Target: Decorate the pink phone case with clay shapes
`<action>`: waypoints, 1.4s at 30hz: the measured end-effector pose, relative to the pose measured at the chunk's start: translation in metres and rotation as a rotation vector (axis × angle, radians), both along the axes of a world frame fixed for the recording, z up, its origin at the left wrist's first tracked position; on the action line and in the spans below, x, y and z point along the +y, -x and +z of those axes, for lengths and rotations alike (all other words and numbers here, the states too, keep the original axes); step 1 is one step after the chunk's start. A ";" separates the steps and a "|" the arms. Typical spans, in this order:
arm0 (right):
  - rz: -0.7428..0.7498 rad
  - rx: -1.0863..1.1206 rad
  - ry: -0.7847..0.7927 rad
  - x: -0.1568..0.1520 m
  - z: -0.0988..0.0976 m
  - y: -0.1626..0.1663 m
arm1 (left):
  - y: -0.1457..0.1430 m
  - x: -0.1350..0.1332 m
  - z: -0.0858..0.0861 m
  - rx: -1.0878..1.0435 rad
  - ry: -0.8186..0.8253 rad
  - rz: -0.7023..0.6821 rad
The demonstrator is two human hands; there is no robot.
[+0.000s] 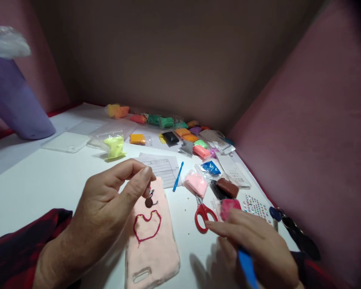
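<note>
Left hand (pixel 108 204) pinched shut above one brown ball (pixel 148 202), one pink case (pixel 153 245), right hand (pixel 255 245) clamped one blue tool (pixel 247 267), white bench (pixel 33 180), mauve walls (pixel 303 120).

Phone case (pixel 152 245): pale pink, dark red heart outline (pixel 147 237). Clay ball (pixel 149 202): brown. Modelling tool (pixel 247 267): blue. Scissors (pixel 202 214): red handles.

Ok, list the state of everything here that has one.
left hand: pinched shut on brown clay ball
right hand: closed around blue tool
phone case: lying flat, coated in pink clay, bearing red heart outline
scissors: lying flat, blades shut
</note>
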State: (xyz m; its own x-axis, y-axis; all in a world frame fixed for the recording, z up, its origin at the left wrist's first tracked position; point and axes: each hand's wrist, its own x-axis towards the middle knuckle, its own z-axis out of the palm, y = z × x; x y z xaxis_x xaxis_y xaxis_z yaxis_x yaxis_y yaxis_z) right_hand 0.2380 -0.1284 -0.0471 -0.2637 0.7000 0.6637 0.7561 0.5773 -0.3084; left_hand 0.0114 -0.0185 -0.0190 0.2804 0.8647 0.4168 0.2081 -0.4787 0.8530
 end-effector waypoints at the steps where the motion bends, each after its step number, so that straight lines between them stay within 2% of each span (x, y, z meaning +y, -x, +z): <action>1: 0.001 0.118 0.039 -0.001 0.002 0.000 | 0.000 0.000 -0.001 0.000 -0.004 0.001; 4: 0.019 0.393 0.189 -0.001 0.007 0.001 | 0.002 0.000 -0.002 -0.001 -0.003 0.002; 8: 0.029 0.356 0.291 0.004 0.011 0.003 | 0.001 -0.001 -0.001 -0.023 0.013 0.000; 13: 0.170 0.176 0.251 0.008 0.008 0.005 | -0.002 -0.001 0.001 -0.030 0.022 0.000; 22: 0.129 0.193 0.256 0.009 -0.007 0.005 | 0.000 -0.001 0.000 0.010 0.010 0.025; 42: 0.116 0.189 0.281 0.012 -0.006 0.007 | -0.001 -0.003 0.001 -0.036 0.052 -0.010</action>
State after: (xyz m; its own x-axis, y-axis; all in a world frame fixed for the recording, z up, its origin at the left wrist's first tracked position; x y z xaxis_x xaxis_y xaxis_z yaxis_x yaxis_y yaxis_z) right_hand 0.2310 -0.1167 -0.0532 -0.2429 0.8345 0.4945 0.6049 0.5288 -0.5953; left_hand 0.0121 -0.0210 -0.0179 0.2749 0.8827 0.3811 0.1727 -0.4353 0.8836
